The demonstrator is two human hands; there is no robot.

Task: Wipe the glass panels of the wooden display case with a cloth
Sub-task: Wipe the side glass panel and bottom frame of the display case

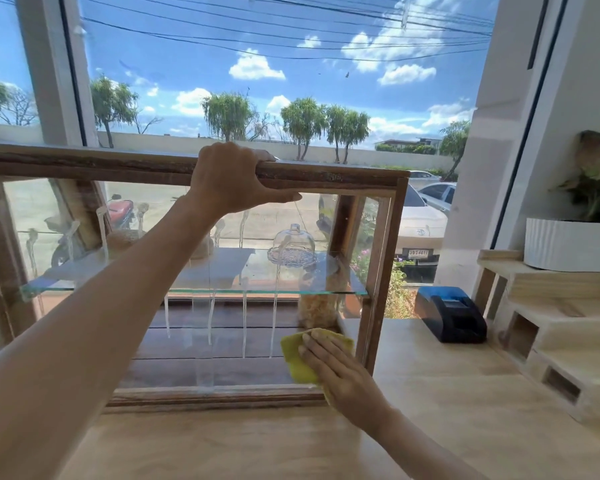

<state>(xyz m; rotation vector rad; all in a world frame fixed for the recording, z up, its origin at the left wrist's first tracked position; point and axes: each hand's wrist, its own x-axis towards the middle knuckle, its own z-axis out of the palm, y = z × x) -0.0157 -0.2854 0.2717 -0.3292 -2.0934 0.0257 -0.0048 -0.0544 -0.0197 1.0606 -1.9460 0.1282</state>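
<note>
A wooden display case (125, 166) with glass panels stands on a light wooden counter (430, 382) before a big window. My left hand (232, 180) grips the case's top rail, fingers over the back edge and thumb underneath. My right hand (336, 370) lies flat on a yellow cloth (297, 358), pressing it against the front glass panel (222, 341) at its lower right corner. White streaks of cleaning liquid run down that panel. Inside, a glass shelf (201, 291) carries a small glass dome (293, 245), and a jar (317, 311) stands below.
A black and blue receipt printer (449, 315) sits on the counter right of the case. Further right is a pale wooden stepped organiser (555, 337) with a white planter (570, 244) and plant on top. Outside the window are cars, a motorbike and trees.
</note>
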